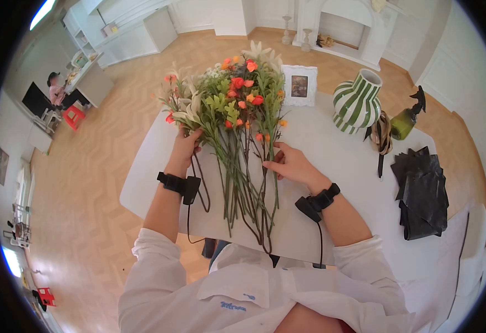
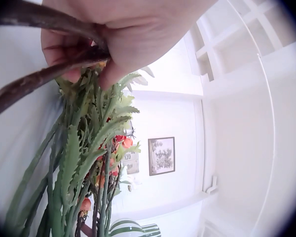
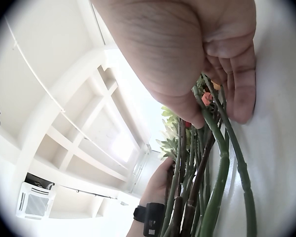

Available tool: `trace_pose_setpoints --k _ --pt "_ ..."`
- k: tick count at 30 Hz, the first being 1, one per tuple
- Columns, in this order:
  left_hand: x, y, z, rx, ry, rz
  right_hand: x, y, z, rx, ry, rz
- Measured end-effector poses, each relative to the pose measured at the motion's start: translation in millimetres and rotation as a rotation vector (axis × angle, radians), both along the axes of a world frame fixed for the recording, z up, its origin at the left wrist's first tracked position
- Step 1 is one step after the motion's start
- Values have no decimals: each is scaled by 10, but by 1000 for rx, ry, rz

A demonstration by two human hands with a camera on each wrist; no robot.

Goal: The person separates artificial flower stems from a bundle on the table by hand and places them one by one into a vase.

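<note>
A loose bunch of artificial flowers with red and orange blossoms, cream lilies and green leaves (image 1: 218, 102) lies on a smooth white table (image 1: 304, 222), its heads away from the person and its long green and brown stems (image 1: 233, 183) fanning toward the white shirt (image 1: 221, 291). The left hand (image 1: 184, 146) is at the left side of the bunch, its thumb and curled fingers clamped on a bent dark-brown stem (image 1: 205, 197), which loops down beside the other stems. The right hand (image 1: 294, 164) is at the right side, thumb and bent fingers closing round some green stems, with the thumb apart from the forefinger; whether the remaining fingers press the table, I cannot tell. Beyond the flowers stands an ornate white picture frame (image 1: 299, 86). To its right are a green-and-white striped vase (image 1: 357, 104), a green spray bottle with a black nozzle (image 1: 403, 124), gold and black ribbon (image 1: 383, 136) and crumpled black sheets (image 1: 422, 194)
</note>
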State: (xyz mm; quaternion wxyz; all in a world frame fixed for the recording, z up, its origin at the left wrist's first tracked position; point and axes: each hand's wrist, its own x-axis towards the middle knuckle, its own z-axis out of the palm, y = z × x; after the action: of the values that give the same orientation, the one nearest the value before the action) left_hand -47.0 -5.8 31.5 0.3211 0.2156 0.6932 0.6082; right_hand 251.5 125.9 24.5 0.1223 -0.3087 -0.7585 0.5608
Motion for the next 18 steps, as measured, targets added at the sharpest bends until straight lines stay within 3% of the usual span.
trace_pose_setpoints --k 4,10,14,16,18 --pt "28 28 24 82 75 0 8 -5 20 6 3 5" --pt "-52 -8 92 136 -39 -82 3 -4 4 14 0 6" --pt "-79 2 -13 60 255 -54 4 3 3 19 -3 9" --pt "22 -13 92 44 335 -32 7 5 9 7 -5 6" --pt "79 -59 235 -84 565 -3 3 4 10 1 -12 15"
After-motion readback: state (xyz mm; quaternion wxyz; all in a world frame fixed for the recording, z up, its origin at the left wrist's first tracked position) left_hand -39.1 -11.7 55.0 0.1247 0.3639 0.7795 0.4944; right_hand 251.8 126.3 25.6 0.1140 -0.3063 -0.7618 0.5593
